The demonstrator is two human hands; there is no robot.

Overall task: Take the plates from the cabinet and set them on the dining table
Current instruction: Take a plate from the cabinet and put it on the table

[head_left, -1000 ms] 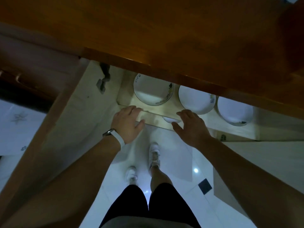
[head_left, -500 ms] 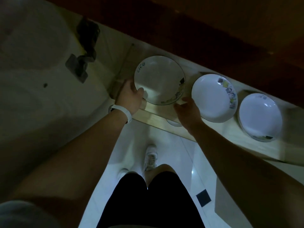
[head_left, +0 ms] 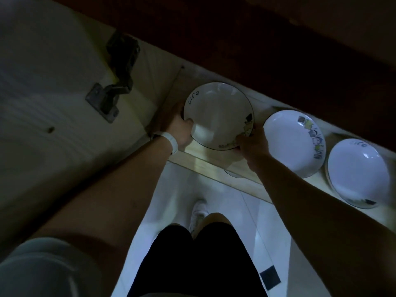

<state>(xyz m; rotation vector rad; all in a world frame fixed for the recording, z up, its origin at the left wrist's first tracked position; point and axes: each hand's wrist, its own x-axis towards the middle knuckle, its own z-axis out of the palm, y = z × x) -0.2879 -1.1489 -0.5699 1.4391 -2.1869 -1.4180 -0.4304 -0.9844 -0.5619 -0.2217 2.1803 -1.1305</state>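
Three white plates with cartoon prints lie in a row on the pale cabinet shelf (head_left: 216, 166). The left plate (head_left: 218, 114) has both my hands on its rim. My left hand (head_left: 176, 127) grips its left edge, thumb over the rim. My right hand (head_left: 250, 142) holds its lower right edge. The middle plate (head_left: 293, 142) and the right plate (head_left: 357, 172) lie untouched to the right. Whether the left plate is lifted off the shelf I cannot tell.
The open cabinet door (head_left: 53, 103) with a metal hinge (head_left: 115, 82) stands close on the left. A dark wooden top (head_left: 278, 39) overhangs the shelf. Below are a white tiled floor (head_left: 235, 211), my legs and a white shoe (head_left: 199, 213).
The view has moved in closer under the dark top. My hands went from the shelf's front edge onto the left plate, and now both close on its rim.
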